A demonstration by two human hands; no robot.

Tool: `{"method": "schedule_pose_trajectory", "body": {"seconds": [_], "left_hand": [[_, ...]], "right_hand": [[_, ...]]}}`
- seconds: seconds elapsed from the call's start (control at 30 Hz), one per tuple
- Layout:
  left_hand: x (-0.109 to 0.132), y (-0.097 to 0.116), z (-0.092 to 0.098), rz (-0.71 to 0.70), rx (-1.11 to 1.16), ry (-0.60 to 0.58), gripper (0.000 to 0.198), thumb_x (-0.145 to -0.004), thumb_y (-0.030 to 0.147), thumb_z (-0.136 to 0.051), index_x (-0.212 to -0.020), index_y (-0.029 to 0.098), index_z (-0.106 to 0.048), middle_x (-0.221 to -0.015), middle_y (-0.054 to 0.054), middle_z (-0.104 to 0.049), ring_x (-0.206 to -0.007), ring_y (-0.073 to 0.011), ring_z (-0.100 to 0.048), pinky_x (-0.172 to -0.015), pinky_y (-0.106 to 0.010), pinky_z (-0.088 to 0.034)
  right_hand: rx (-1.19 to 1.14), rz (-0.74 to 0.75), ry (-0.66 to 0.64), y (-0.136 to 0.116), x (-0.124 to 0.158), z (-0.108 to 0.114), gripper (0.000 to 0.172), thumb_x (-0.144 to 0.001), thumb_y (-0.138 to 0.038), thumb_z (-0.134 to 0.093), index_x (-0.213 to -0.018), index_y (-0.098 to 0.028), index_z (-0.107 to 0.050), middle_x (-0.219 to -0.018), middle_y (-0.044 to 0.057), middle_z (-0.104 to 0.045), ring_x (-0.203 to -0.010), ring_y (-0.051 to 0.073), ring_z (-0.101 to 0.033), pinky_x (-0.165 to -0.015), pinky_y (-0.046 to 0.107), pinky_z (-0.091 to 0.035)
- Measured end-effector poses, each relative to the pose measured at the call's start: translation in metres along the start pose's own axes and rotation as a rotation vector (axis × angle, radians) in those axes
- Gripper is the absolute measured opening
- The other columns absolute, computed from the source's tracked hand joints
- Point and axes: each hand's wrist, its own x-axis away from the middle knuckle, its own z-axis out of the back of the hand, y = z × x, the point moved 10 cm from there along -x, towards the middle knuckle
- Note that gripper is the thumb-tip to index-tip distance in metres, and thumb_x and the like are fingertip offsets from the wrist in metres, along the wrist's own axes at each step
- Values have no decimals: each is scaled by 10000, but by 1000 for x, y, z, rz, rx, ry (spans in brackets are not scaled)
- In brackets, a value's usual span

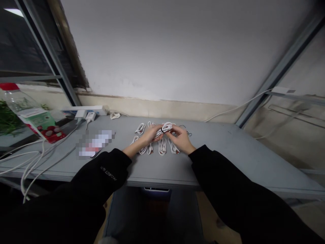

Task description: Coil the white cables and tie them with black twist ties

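Observation:
A coiled white cable (pixel 166 127) with a dark tie around it is held above the table between both hands. My left hand (pixel 151 133) grips its left side, fingers closed. My right hand (pixel 182 138) pinches at its right side. Below lie several more white cable bundles: one (pixel 162 146) under the held coil, another (pixel 174 146) by my right wrist, one (pixel 140 128) farther back on the left. Some bundles are partly hidden by my left hand and forearm. Thin dark ties (pixel 187 131) lie just beyond my right hand.
On the grey table (pixel 220 152), a bottle with a red cap (pixel 19 100) stands at the left. Beside it are a power strip (pixel 93 109) with plugged-in chargers, trailing white cords (pixel 33 157) and a blurred flat object (pixel 95 145). Metal posts (pixel 264 81) flank the back wall.

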Motion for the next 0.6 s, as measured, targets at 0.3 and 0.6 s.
{"method": "schedule_pose_trajectory", "body": {"seconds": [0.3, 0.6], "left_hand": [[3, -13, -13, 145, 140, -103, 331, -911, 290, -358, -644, 166, -511, -391, 37, -391, -288, -53, -212, -372, -225, -104], [-2, -2, -12, -1, 54, -94, 382, -889, 533, -480, -755, 176, -492, -503, 53, -445, -370, -52, -341, -394, -204, -201]], "right_hand": [[101, 87, 38, -15, 2, 2, 123, -844, -270, -584, -886, -200, -676, -829, 46, -686, -751, 179, -626, -672, 329, -520], [187, 76, 73, -10, 1, 6, 85, -871, -219, -544, -869, -206, -628, -787, 26, -644, -734, 167, -603, -671, 310, -503]]}}
